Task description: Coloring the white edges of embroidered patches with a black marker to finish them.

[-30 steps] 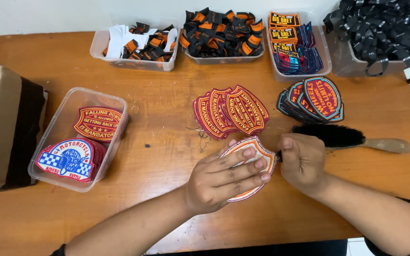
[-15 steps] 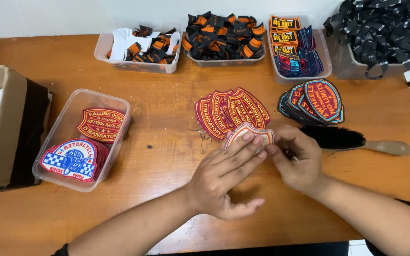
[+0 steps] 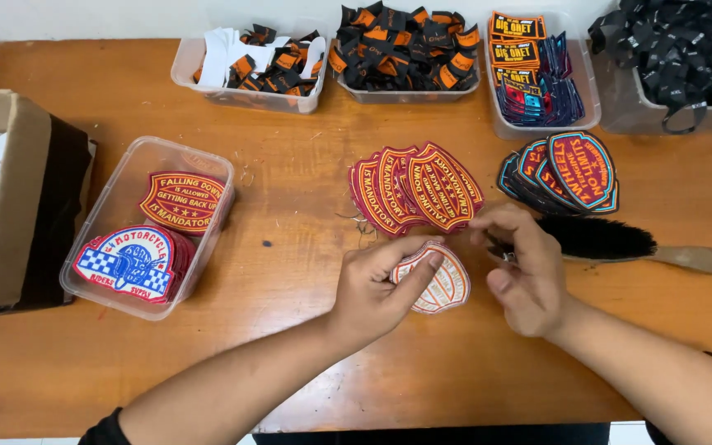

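- Left hand lies over the near-left edge of a shield-shaped patch, pale backing side up, flat on the tabletop. Its fingers are stretched across the patch, pinning it down; grasping loosely at the edge rather than clenched.
- Right hand is just beside the patch, on its right. Thumb and forefinger are pinched together near the patch's upper right corner; whether they hold a thread or small tool, I cannot tell.
- Key relation: patch sits between the two hands, touching the left, a little apart from the right. Its long axis runs roughly from top edge to point, tilted toward the lower right.
- Left hand is the nearer one.
- Beyond the hands: a fanned stack of red patches, a stack of blue-rimmed patches, and a black brush with wooden handle just behind the right hand.
- Far left: clear tub with more patches.
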